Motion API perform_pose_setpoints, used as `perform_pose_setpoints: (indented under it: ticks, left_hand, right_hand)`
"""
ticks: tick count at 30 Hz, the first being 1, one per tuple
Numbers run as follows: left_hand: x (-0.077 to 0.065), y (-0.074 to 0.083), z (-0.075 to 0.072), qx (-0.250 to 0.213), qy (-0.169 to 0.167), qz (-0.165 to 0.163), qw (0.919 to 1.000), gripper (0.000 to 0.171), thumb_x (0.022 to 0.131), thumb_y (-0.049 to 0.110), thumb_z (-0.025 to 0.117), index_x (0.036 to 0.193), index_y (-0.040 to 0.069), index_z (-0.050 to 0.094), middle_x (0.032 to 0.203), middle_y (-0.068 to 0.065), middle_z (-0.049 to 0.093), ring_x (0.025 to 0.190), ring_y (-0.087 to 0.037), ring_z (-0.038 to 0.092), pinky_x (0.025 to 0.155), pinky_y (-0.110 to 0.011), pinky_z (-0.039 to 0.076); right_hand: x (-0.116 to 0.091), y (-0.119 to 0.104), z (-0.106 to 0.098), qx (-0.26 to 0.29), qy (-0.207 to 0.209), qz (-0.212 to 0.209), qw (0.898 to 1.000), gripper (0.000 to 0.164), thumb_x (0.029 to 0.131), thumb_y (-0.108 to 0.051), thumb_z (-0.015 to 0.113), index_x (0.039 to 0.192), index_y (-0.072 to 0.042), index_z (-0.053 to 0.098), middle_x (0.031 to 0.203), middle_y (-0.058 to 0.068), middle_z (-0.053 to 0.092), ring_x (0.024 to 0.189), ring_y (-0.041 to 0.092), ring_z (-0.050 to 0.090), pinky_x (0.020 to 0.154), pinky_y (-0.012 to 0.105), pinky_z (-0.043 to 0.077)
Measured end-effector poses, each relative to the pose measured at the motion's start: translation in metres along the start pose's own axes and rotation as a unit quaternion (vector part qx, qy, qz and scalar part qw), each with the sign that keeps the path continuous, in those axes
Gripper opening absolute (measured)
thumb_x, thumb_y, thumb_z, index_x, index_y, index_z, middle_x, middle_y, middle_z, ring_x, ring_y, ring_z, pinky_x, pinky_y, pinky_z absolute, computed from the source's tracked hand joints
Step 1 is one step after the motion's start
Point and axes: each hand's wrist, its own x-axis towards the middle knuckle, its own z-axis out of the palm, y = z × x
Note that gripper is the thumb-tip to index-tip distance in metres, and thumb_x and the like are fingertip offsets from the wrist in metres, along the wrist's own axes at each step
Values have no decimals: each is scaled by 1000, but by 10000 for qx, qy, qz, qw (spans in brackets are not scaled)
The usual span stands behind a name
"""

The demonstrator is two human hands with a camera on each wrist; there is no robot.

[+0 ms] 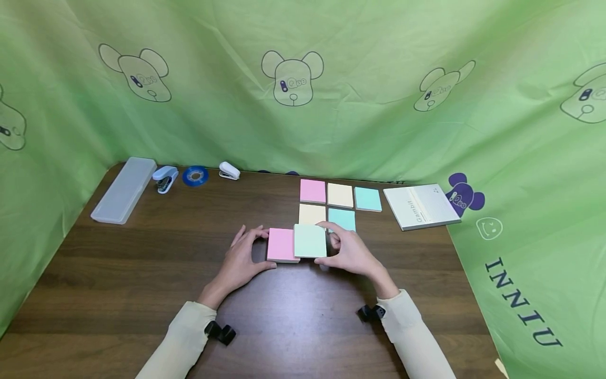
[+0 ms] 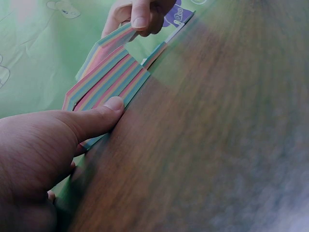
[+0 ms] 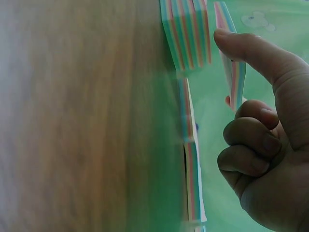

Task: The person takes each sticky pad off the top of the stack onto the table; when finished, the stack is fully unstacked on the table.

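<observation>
A stack of sticky note pads with a pink top (image 1: 281, 243) and striped sides (image 2: 111, 79) stands on the table. My left hand (image 1: 239, 260) grips it from the left, thumb along the front side, fingers at the back. Between the thumb and index finger of my right hand (image 1: 351, 251) is a sticky note pad with a pale green top (image 1: 310, 241). Both wrist views show this pad (image 3: 237, 79) raised above the table. In the head view it overlaps the right part of the pink-topped stack. My right hand's other fingers are curled in.
Behind the hands lie single pads: pink (image 1: 312, 190), cream (image 1: 340, 195), teal (image 1: 367, 199), another cream (image 1: 311, 212) and teal (image 1: 343, 217). A "Gambit" booklet (image 1: 421, 206) lies right. Left are a pencil case (image 1: 124, 190), blue stapler (image 1: 165, 179), blue tape roll (image 1: 195, 176) and white stapler (image 1: 229, 170).
</observation>
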Motion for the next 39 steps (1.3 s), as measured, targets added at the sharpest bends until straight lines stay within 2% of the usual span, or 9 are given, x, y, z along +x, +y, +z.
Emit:
perform_pose_setpoints:
  ticks: [8, 16, 25, 33, 39]
  left_hand:
    - [0, 0, 1, 41, 23, 54, 10000, 75, 77, 17, 105, 135, 3, 60, 147, -17, 69, 156, -36, 50, 141, -56, 12]
    - [0, -1, 1, 43, 66, 118, 9999, 75, 77, 16, 105, 135, 3, 59, 147, -18, 69, 155, -39, 51, 140, -60, 13]
    - [0, -1, 0, -10, 11, 47, 10000, 75, 77, 18, 105, 135, 3, 59, 148, -18, 68, 157, -37, 50, 141, -57, 12]
    - [0, -1, 1, -36, -32, 4, 10000, 75, 78, 19, 104, 135, 3, 59, 147, -17, 68, 158, -35, 48, 141, -55, 10]
    - [0, -2, 2, -34, -15, 8, 10000, 75, 77, 18, 105, 135, 3, 59, 148, -17, 68, 158, -36, 49, 141, -56, 11]
  right_hand:
    - [-6, 13, -19, 137, 108, 216, 9996, 84, 78, -16, 103, 151, -11, 62, 75, -13, 30, 70, 4, 31, 78, 31, 42]
    - [-13, 26, -35, 140, 220, 314, 9992, 83, 78, -16, 103, 151, -13, 63, 76, -12, 30, 71, 4, 32, 77, 30, 40]
    - [-22, 47, -50, 270, 130, 508, 9983, 82, 78, -14, 103, 150, -15, 64, 78, -7, 32, 72, 7, 33, 75, 29, 37]
    - [-31, 60, -65, 345, 252, 729, 9964, 84, 80, -12, 102, 153, -17, 61, 77, -7, 31, 71, 8, 33, 75, 28, 38]
    - [-37, 69, -76, 313, 338, 1000, 9939, 87, 83, -14, 100, 158, -12, 57, 77, -7, 28, 70, 9, 31, 78, 30, 38]
